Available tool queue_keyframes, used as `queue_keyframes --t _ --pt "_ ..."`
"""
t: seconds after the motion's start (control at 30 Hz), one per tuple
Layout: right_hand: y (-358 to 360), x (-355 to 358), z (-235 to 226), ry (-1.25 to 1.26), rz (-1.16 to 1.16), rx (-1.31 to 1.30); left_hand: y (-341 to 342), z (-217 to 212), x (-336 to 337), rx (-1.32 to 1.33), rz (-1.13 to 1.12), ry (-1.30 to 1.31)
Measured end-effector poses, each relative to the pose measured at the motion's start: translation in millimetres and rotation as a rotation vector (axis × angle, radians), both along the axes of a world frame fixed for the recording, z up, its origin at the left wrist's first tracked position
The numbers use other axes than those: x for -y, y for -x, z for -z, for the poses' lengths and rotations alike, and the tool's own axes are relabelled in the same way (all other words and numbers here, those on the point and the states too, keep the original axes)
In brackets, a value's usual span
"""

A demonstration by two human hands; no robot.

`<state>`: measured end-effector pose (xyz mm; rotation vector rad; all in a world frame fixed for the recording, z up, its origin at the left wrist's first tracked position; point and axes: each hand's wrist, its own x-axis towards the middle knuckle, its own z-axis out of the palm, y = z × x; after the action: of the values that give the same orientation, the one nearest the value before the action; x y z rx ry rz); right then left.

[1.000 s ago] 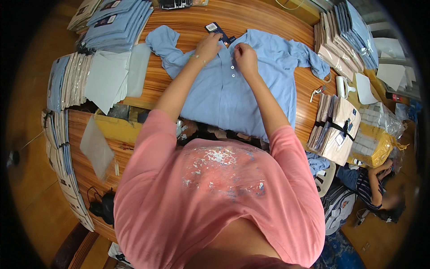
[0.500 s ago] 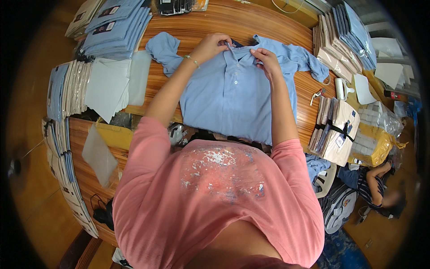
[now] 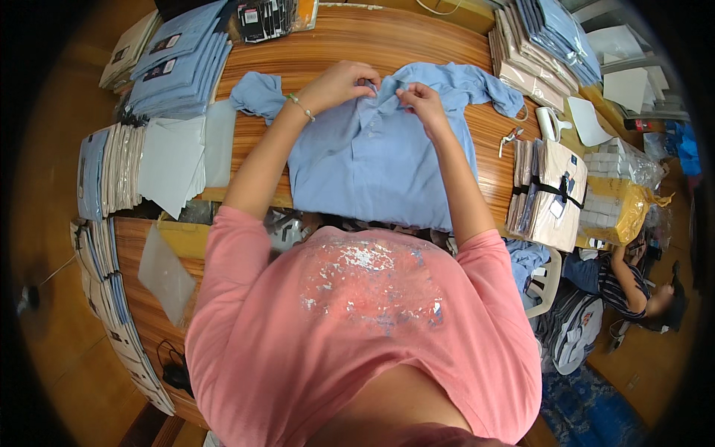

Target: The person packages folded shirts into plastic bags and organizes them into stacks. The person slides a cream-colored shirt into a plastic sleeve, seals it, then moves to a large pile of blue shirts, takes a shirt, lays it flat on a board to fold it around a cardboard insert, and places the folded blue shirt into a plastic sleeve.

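A light blue shirt (image 3: 376, 160) lies spread flat on the wooden table (image 3: 387, 37), sleeves flung out to both sides. My left hand (image 3: 344, 78) pinches the collar at the shirt's far end. My right hand (image 3: 418, 98) grips the same collar just beside it, the fingertips of both hands almost touching. A thin bracelet circles my left wrist. My pink shirt fills the lower part of the view and hides the table's near edge.
Stacks of folded blue shirts (image 3: 179, 59) and white card sheets (image 3: 175, 160) lie to the left. More packed shirts (image 3: 536, 45) sit at the far right, a tied bundle (image 3: 547, 194) nearer. Another person (image 3: 633, 279) sits low at the right.
Both hands have drawn closer together on the collar. The view has shifted so the shirt sits lower in the picture.
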<state>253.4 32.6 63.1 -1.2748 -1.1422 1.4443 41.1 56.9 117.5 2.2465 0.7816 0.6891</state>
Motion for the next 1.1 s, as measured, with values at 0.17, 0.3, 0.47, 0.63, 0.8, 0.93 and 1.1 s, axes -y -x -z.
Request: queue_keyframes --t 0.17,0.3,0.47,0.63,0.8,0.93,1.1 --pt "28 2 -39 -0.246 -0.107 0.001 -7 -14 -1 0.162 -0.039 -0.301" --pt "31 25 -55 -0.243 0.050 -0.209 3 -43 5 -0.012 -0.078 0.146" --pt "53 63 -7 -0.279 -0.035 0.115 15 -49 5 0.175 -0.127 0.064" --pt "35 4 -90 -0.271 -0.059 0.013 67 -72 -20 0.208 -0.346 -0.248" --pt "14 -41 -239 -1.007 -0.231 0.416 55 -162 -5 0.522 -0.444 -0.109" --pt "-2 -31 -260 -1.325 -0.169 0.763 44 -193 29 0.422 -0.421 -0.302" --pt "9 19 -179 -0.660 -0.318 0.157 37 -125 65 0.488 -0.323 0.035"
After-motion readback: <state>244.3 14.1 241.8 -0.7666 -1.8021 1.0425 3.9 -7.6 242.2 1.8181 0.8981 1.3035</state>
